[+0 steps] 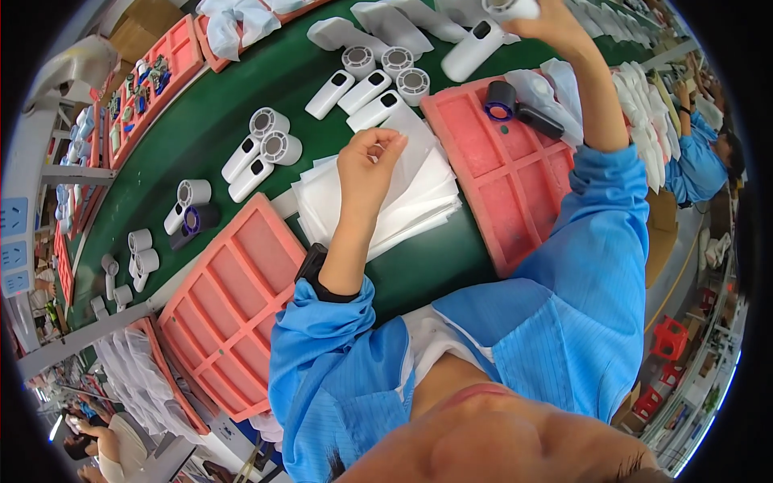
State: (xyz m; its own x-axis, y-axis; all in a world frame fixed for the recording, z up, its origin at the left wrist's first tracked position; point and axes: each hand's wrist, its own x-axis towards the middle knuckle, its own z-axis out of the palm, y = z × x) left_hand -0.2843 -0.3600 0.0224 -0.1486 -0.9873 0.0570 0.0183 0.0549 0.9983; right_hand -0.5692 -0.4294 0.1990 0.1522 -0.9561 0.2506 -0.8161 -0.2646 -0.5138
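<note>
A: Closest in, over a fanned stack of frosted white sheets or sleeves (419,211): the left hand (369,161), fingers curled in toward the thumb.

B: Gripping anything?

A: Can't tell. Maybe pinching the top edge, maybe nothing at all.

B: And farther out?

A: Up at the far edge, the right hand (555,28), closed around the round head of a white handheld device with a rounded handle and dark oval window (473,52). Looks firmly held. Unwrapped, and apart from the stack.

B: How far along, then?

A: Partway, at a guess. Just past the stack, three bare white devices with grey-ringed round heads (374,111), not yet covered. Behind those, bundles in frosted white wrapping (350,36), apparently done.

B: Anything around, or in the way?

A: By the left forearm, a coral-pink compartmented tray (278,233). Under the right arm, a second coral-pink tray (483,153), bearing a black handheld device with a purple-ringed head (538,121) beside a pale wrapped bundle (564,88). Possibly a cramped corner.

B: Beyond that?

A: Leftward along the dark green work surface (241,88), more bare white devices (282,149). Farther off to the right, a co-worker in blue (699,165), then red plastic stools (668,338).
</note>
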